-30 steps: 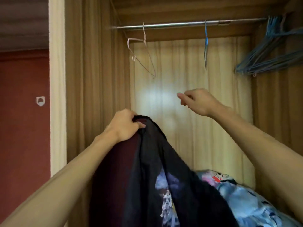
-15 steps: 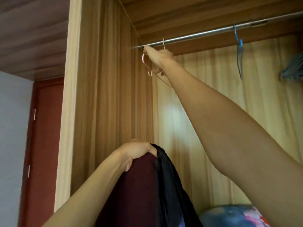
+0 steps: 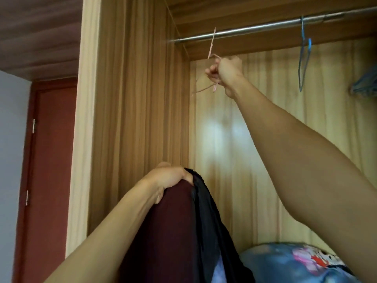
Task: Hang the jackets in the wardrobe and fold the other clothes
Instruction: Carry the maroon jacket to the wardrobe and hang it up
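My left hand grips the top of a dark jacket, maroon on one side and black on the other, held up in front of the open wardrobe. My right hand is raised inside the wardrobe, closed around a thin pink wire hanger. The hanger's hook sits at the metal rail; I cannot tell whether it still rests on it. The rest of the hanger juts out left below my fist.
A blue hanger dangles from the rail further right, and a bunch of blue hangers sits at the right edge. A blue patterned bundle lies on the wardrobe floor. A red door stands to the left.
My right hand reached up to the pink hanger, took hold of it and has now drawn it down and right, below the rail. The view tilted upward; the jacket stays held.
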The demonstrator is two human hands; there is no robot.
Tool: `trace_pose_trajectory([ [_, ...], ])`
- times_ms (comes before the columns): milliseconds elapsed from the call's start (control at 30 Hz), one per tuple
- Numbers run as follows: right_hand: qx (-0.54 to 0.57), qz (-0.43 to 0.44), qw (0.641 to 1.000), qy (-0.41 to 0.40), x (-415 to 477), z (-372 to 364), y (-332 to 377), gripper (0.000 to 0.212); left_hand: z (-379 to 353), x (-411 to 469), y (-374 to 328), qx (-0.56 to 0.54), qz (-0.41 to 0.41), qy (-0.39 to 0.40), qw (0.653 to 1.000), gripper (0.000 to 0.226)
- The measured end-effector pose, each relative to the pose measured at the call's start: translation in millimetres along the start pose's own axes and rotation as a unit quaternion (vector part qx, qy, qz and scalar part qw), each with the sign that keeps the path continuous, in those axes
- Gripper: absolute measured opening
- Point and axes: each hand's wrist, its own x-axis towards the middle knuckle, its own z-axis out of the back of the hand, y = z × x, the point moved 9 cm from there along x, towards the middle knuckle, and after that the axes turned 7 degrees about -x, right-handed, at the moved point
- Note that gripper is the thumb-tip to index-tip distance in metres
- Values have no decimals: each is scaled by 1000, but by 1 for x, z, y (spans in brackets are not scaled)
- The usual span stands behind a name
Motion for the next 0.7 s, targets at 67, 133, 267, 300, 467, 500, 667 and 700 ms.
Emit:
trace_pose_trajectory([
  [67,-45,19,999,-15,2,9,-3,27,3,-3,-4,-17,-20,-5,1000,30],
  [133,-64,43,997,-24,4,12,-1,30,8,-6,-7,-28,-39,-5,999,20],
  [267,-68,7,997,-22,-11,10,-6,32,21,-13,-6,-66,-38,-4,997,13],
  [300,-63,-9,998,-15,-25,9,-12,30,24,-16,-4,-76,-33,-2,997,11],
  [467,1,-49,996,80,-113,15,-77,17,28,-27,3,-95,-34,3,995,15],
  [500,1,-97,987,127,-131,9,-94,9,27,-30,3,-93,-33,4,995,16],
  [667,-189,-188,958,104,-168,11,-125,29,21,-48,11,-50,-13,29,998,13],
  [700,-220,-174,956,82,-174,16,-122,34,22,-52,15,-31,0,38,999,13],
])
